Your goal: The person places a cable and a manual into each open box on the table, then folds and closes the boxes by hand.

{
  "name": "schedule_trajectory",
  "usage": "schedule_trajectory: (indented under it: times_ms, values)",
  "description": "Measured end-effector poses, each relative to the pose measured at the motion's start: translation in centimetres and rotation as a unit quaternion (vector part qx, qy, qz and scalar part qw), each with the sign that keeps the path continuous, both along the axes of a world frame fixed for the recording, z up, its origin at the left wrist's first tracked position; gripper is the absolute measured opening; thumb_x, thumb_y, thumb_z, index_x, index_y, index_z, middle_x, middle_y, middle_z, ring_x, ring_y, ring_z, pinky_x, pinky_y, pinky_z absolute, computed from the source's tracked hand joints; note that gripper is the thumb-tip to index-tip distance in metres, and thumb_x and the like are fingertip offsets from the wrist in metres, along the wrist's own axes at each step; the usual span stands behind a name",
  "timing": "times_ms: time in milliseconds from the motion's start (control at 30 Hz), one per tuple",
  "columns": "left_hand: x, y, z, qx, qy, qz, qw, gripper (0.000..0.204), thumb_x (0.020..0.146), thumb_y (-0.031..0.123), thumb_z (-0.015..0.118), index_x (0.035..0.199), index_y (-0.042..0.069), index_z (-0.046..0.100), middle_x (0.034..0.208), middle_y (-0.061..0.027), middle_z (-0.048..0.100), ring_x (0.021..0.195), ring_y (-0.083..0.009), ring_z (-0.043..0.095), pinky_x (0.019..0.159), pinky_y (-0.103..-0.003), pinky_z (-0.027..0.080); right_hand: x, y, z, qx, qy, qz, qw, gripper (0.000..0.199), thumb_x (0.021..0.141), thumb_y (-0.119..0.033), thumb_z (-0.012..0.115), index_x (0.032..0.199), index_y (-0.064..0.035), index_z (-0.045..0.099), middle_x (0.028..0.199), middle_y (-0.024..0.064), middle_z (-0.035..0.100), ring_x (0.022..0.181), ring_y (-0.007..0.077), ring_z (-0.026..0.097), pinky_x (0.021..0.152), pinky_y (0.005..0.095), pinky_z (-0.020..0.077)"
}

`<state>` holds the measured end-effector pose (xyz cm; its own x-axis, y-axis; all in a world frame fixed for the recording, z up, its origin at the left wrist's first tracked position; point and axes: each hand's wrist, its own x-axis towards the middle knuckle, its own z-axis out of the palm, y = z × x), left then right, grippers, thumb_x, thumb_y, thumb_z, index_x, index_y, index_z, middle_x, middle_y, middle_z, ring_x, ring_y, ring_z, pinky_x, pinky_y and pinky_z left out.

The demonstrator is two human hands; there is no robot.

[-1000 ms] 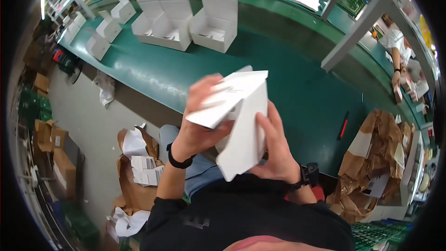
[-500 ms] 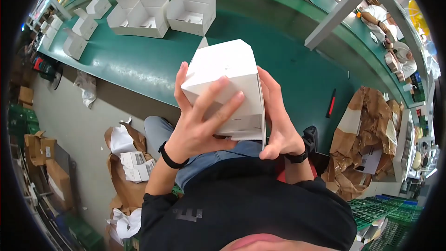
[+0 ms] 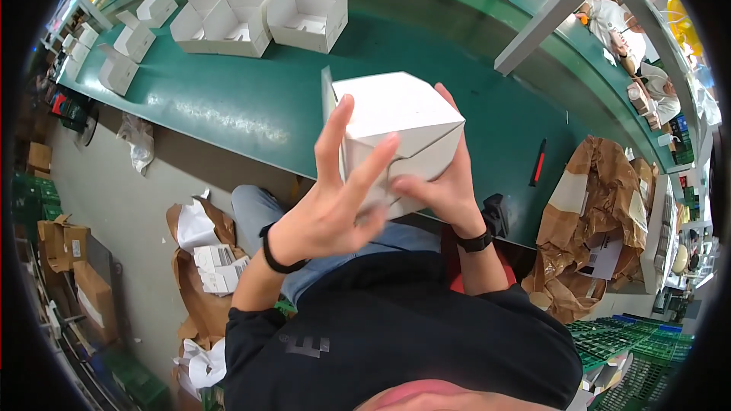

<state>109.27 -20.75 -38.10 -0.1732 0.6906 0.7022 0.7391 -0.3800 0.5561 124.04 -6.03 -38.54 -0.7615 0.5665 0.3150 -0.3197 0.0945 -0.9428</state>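
A white cardboard box (image 3: 400, 106) is held up over the near edge of the green table, tilted, with a thin flap standing out on its left side. My right hand (image 3: 451, 196) grips its right side, the thumb pressed on the near face by a curved seam and the fingers behind. My left hand (image 3: 335, 198) is at the near left side of the box, its fingers stretched and spread. One left fingertip overlaps the near face; the lowest digit is smeared by motion. Whether those left fingers touch the box is hard to see.
Several open white boxes (image 3: 308, 21) stand along the far left of the green table (image 3: 228, 110). A red and black cutter-like tool (image 3: 538, 164) lies to the right, beside crumpled brown paper (image 3: 594, 221). A grey post (image 3: 560, 19) rises behind. Folded white cartons (image 3: 219, 268) lie low on the left.
The box has turned, so its loose flap now stands at the left and a seamed face is toward me. My right thumb has moved onto that face; my left fingers have spread.
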Motion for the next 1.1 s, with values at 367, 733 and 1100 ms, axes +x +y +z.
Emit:
schedule_trajectory:
  times_ms: [367, 733, 1100]
  values:
    - [-2.6, -1.6, 4.8, -0.08, 0.257, -0.004, 0.963, 0.108, 0.055, 0.034, 0.097, 0.151, 0.043, 0.048, 0.162, -0.0224, 0.026, 0.153, -0.0516, 0.024, 0.122, -0.071, 0.03, -1.9, 2.0, 1.9, 0.003, -0.064, 0.03, 0.997, 0.106, 0.081, -0.025, 0.089, 0.164, -0.0001, 0.028, 0.156, 0.0135, 0.048, 0.143, 0.0232, 0.048, 0.118, 0.0393, 0.0397]
    - [-9.3, -1.3, -4.3, -0.144, 0.132, 0.232, 0.953, 0.063, 0.084, 0.006, 0.078, 0.142, 0.008, 0.054, 0.152, -0.0204, 0.046, 0.137, -0.0417, 0.05, 0.109, -0.051, 0.05, -8.2, 2.8, -0.6, 0.569, -0.245, 0.008, 0.785, 0.065, 0.088, -0.002, 0.064, 0.15, 0.0018, 0.046, 0.121, 0.0146, 0.07, 0.109, 0.0303, 0.069, 0.096, 0.04, 0.0552]
    - [-13.1, -6.1, -7.1, -0.129, 0.096, 0.356, 0.92, 0.044, 0.098, 0.036, 0.068, 0.134, 0.012, 0.065, 0.136, -0.0141, 0.062, 0.085, -0.029, 0.07, 0.07, -0.039, 0.058, -19.6, 4.1, 4.1, 0.496, -0.027, -0.173, 0.85, 0.019, 0.086, 0.003, 0.063, 0.104, -0.0024, 0.07, 0.101, 0.0138, 0.068, 0.074, 0.0298, 0.065, 0.07, 0.0348, 0.0554]
